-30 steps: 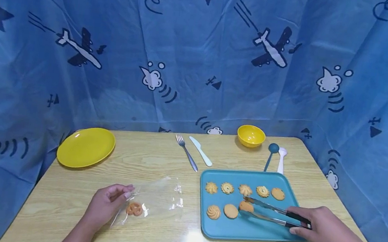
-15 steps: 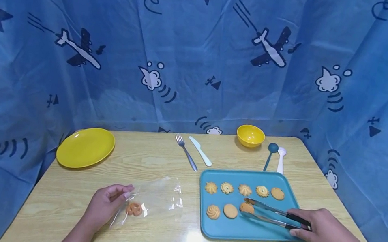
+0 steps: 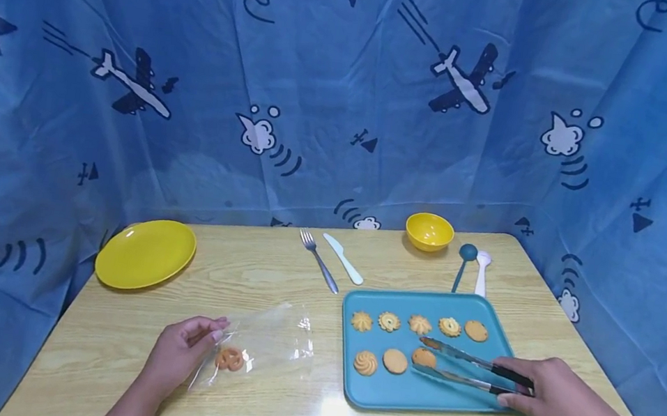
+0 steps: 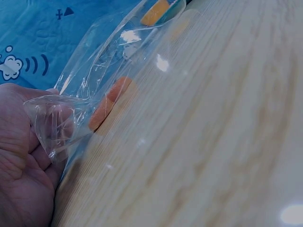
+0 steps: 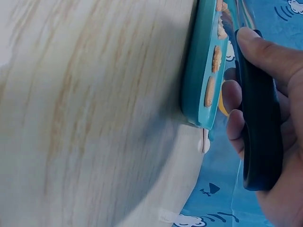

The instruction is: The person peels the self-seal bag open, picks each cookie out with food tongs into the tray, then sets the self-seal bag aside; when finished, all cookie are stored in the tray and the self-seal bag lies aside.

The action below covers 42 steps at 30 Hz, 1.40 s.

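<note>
My left hand (image 3: 183,350) pinches the near left edge of a clear plastic bag (image 3: 275,334). Inside that bag lies a pretzel-shaped cookie (image 3: 230,359); the left wrist view shows the bag's film (image 4: 52,118) held loosely puffed at the fingers. With my right hand (image 3: 555,399) I grip the black handles of metal tongs (image 3: 468,358), thumb along one handle (image 5: 259,118). The tongs' tips straddle a round speckled cookie (image 3: 424,358) in the front row on a teal tray (image 3: 410,397). A plain round cookie (image 3: 395,361) and a swirled cookie (image 3: 366,363) lie to its left.
Behind, a back row of several cookies (image 3: 419,325) lines the tray. A yellow plate (image 3: 147,254) stands far left. A fork (image 3: 320,262), a pale knife (image 3: 343,260), a yellow bowl (image 3: 429,233) and two spoons (image 3: 468,254) (image 3: 483,259) lie toward the blue curtain (image 3: 323,94).
The tips of the tongs have spread slightly apart around the speckled cookie, which has shifted very slightly toward the front. My left hand and the bag have stayed put.
</note>
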Each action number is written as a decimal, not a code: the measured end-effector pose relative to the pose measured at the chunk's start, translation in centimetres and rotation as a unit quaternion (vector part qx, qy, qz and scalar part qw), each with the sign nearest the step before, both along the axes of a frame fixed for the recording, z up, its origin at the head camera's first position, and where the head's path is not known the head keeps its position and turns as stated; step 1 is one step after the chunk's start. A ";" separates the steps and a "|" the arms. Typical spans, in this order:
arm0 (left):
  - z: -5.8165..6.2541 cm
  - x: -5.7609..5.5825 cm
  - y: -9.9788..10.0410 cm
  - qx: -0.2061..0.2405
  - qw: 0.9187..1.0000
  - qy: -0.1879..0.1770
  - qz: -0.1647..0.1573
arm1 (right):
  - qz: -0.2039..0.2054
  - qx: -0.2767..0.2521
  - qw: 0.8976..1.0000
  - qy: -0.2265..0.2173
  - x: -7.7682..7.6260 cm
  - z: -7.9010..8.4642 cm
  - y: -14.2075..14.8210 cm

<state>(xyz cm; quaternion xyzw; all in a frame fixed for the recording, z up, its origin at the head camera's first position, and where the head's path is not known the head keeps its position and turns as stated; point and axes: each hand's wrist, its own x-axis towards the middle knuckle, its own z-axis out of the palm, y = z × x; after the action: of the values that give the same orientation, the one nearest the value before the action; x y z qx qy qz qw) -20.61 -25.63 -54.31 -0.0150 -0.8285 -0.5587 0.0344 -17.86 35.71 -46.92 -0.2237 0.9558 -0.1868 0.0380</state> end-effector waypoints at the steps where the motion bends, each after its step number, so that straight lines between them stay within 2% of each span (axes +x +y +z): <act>1: 0.1 0.0 0.0 0.000 1.000 0.001 0.001 | 0.001 -0.005 1.000 0.001 -0.1 0.1 -0.1; 5: 0.1 0.0 0.0 -0.007 1.000 -0.008 0.005 | 0.011 -0.030 0.999 -0.009 -0.4 0.4 -1.2; 9: -0.2 0.0 0.0 -0.014 1.000 -0.013 0.008 | 0.029 -0.029 0.999 -0.012 -1.5 0.8 -3.6; 12: -0.2 -0.1 0.0 -0.010 1.000 -0.008 0.008 | 0.049 -0.016 0.999 0.005 -2.5 0.9 -6.3; 17: -0.3 0.0 -0.1 -0.008 1.000 -0.011 0.003 | 0.108 -0.010 0.994 0.025 -4.0 0.7 -11.7; 26: 0.0 0.1 -0.1 -0.002 1.000 -0.011 0.002 | 0.162 0.011 0.987 0.019 -7.3 0.1 -20.0; 31: -0.2 0.1 -0.1 -0.008 1.000 -0.012 0.000 | 0.191 0.009 0.981 0.000 -8.0 -0.3 -23.3; 36: -0.2 0.1 -0.1 -0.006 1.000 -0.007 -0.001 | 0.230 0.022 0.973 0.010 -8.4 -0.5 -25.9; 42: 0.2 0.2 0.0 -0.013 1.000 -0.013 0.000 | 0.238 0.041 0.970 -0.002 -8.5 -0.2 -27.6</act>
<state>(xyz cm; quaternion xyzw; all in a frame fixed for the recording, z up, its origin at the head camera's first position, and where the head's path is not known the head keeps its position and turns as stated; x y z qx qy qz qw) -20.45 -25.67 -54.08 -0.0081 -0.8358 -0.5484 0.0235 -26.35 8.15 -47.16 -0.4425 0.8819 -0.1337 0.0928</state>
